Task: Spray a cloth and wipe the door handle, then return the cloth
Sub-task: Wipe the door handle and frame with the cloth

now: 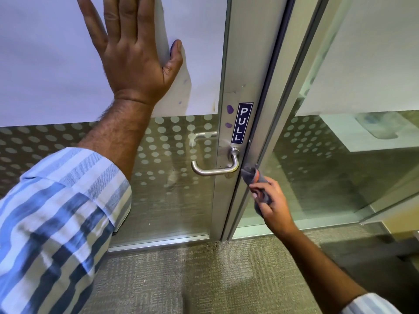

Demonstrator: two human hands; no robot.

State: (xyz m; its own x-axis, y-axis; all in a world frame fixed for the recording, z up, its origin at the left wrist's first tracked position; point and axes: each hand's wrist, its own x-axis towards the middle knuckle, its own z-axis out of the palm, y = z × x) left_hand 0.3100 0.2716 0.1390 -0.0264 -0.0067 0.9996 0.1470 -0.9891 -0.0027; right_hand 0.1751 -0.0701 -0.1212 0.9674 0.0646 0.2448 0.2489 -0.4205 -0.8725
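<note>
In the upper left of the frame the left hand lies flat and spread wide on the white panel of the door, holding nothing. In the lower right, the right hand grips the grey cloth, and its bunched tip touches the door edge just beside the right end of the door handle, in the middle of the frame. One risk, I think, is that the cloth only rubs the frame and misses the lever, because it sits to the right of it. The cloth could also catch in the narrow gap between door and side glass panel. Left of the lever there is free room along the dotted glass; on the right the metal frame is very close
</note>
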